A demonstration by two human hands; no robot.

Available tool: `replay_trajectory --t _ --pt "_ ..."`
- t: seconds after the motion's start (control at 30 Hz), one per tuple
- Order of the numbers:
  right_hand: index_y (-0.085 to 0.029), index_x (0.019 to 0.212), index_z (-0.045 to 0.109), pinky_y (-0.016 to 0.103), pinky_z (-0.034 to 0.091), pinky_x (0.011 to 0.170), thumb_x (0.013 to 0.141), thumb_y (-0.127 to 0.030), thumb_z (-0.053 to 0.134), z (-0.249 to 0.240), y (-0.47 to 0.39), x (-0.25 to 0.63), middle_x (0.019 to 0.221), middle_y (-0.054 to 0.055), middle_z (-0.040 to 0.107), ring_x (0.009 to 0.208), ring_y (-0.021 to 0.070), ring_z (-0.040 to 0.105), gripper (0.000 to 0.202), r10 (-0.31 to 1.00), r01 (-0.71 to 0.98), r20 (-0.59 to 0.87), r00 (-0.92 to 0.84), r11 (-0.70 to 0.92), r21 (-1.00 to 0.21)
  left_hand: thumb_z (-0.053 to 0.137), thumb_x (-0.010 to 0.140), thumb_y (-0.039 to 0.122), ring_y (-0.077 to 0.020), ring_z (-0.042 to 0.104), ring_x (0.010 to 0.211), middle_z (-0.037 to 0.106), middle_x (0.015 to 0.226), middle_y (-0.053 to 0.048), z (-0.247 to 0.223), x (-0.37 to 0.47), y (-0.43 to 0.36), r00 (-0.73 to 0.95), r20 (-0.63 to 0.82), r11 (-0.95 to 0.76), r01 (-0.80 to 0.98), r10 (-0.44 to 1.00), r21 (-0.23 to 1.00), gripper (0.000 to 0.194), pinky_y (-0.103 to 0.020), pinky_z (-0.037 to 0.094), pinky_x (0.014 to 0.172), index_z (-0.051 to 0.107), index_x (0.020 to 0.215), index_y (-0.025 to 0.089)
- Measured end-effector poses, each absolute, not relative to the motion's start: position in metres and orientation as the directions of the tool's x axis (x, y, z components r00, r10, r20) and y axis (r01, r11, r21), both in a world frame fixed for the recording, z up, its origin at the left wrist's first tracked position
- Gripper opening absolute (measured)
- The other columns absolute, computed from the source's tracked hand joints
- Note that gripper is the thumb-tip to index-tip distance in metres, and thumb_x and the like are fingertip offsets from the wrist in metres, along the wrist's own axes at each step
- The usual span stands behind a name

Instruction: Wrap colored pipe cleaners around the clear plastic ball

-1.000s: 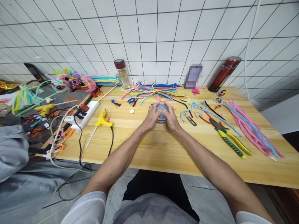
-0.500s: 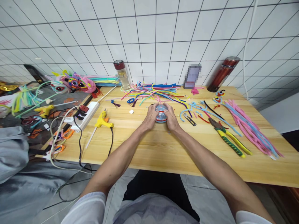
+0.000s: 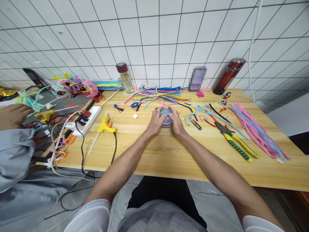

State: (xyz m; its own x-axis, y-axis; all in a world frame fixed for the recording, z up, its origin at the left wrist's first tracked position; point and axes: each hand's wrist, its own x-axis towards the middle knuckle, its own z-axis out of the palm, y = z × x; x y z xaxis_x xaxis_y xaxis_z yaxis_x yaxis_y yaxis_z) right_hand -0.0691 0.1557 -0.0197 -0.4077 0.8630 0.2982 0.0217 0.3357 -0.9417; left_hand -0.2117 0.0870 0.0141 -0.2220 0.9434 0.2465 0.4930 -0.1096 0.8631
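A round, bluish, partly see-through object with a red band (image 3: 166, 120) rests at the middle of the wooden table. My left hand (image 3: 155, 121) is wrapped round its left side, thumb on top. On the opposite side my right hand (image 3: 177, 121) grips it too, its thumb near the red band. Fingers cover both flanks of the object. Just to the right lie small thread snips (image 3: 195, 123) and light-blue pipe cleaners (image 3: 205, 111). Behind my hands spreads a pile of coloured pipe cleaners (image 3: 161, 93).
Pliers (image 3: 231, 140) and pink pipe cleaners (image 3: 258, 130) lie right. Left are a yellow glue gun (image 3: 106, 125) and a power strip (image 3: 90, 120) with trailing cords. A glass bottle (image 3: 125, 79) and a red flask (image 3: 228, 77) stand by the wall. A co-worker's hand (image 3: 13, 116) is far left.
A co-worker's hand has come into view at the far left. My hands keep the same hold on the round object. The view has shifted slightly.
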Motion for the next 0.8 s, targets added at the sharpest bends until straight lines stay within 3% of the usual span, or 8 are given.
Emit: replay_trajectory --t 0.13,0.57,0.8 --pt "-0.026 0.153 0.057 0.05 0.029 0.134 0.102 -0.07 0.04 -0.019 0.1534 -0.0691 0.161 0.009 0.055 0.155 0.0299 0.043 0.069 0.875 -0.014 0.274 -0.4 0.293 -0.956 0.048 0.1 0.032 -0.0262 0.046 0.149 0.053 0.155 -0.015 0.0133 -0.2106 0.0866 -0.223 0.244 -0.102 0.508 0.944 0.855 0.049 -0.046 0.032 0.13 0.048 0.148 0.019" --pt "-0.024 0.151 0.056 0.051 0.029 0.132 0.104 -0.057 0.043 -0.0253 0.1543 -0.0748 0.155 0.012 0.057 0.15 0.0283 0.046 0.059 0.854 0.037 0.367 -0.37 0.408 -0.912 0.046 0.102 0.035 -0.0256 0.048 0.148 0.057 0.152 -0.016 0.0102 -0.2093 0.087 -0.268 0.279 -0.117 0.495 0.922 0.861 0.045 -0.045 0.035 0.129 0.05 0.144 0.018" --pt "-0.022 0.151 0.059 0.05 0.031 0.132 0.1 -0.075 0.046 -0.0203 0.152 -0.0764 0.158 0.014 0.057 0.151 0.0293 0.047 0.075 0.869 -0.009 0.34 -0.361 0.361 -0.933 0.049 0.101 0.037 -0.0262 0.05 0.146 0.059 0.15 -0.016 0.0085 -0.2093 0.0881 -0.289 0.293 -0.127 0.48 0.912 0.868 0.045 -0.045 0.035 0.129 0.053 0.141 0.018"
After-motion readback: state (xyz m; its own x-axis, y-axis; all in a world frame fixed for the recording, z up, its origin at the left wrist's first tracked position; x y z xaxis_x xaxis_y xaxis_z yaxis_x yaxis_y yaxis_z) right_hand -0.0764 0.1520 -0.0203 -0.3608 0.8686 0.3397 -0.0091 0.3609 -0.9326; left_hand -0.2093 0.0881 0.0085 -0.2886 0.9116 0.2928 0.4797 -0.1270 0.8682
